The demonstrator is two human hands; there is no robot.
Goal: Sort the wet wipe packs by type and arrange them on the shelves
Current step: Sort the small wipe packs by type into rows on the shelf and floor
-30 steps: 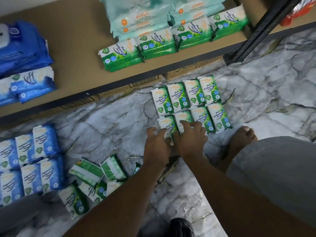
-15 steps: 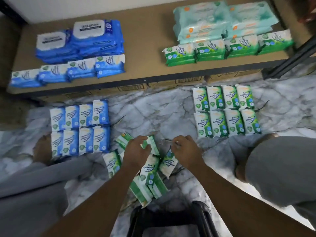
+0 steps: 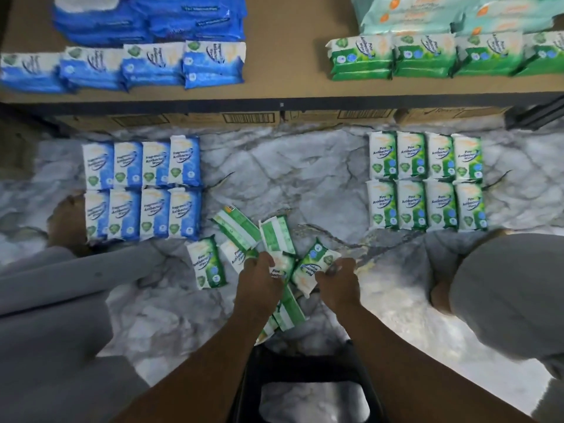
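**Eight blue, eight green, one loose pile**

At the centre pile (image 3: 276, 236), the left hand (image 3: 259, 282) grips a green pack (image 3: 280, 268) and the right hand (image 3: 338, 279) grips a tilted pack (image 3: 311, 267). The blue grid (image 3: 142, 187) lies left and the green grid (image 3: 425, 181) right, with bare floor (image 3: 283, 172) between them.

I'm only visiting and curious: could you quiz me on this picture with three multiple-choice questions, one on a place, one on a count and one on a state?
1. Where does the blue block of packs lie on the floor?
A. left of the green block
B. right of it
C. behind it

2. How many packs make up the green block?
A. four
B. eight
C. twelve

3. The right grip:
A. hangs empty
B. holds a green pack
C. rests on the shelf

Answers:
1 A, blue lies left and green right.
2 B, two rows of four.
3 B, its fingers close on the pack's edge.
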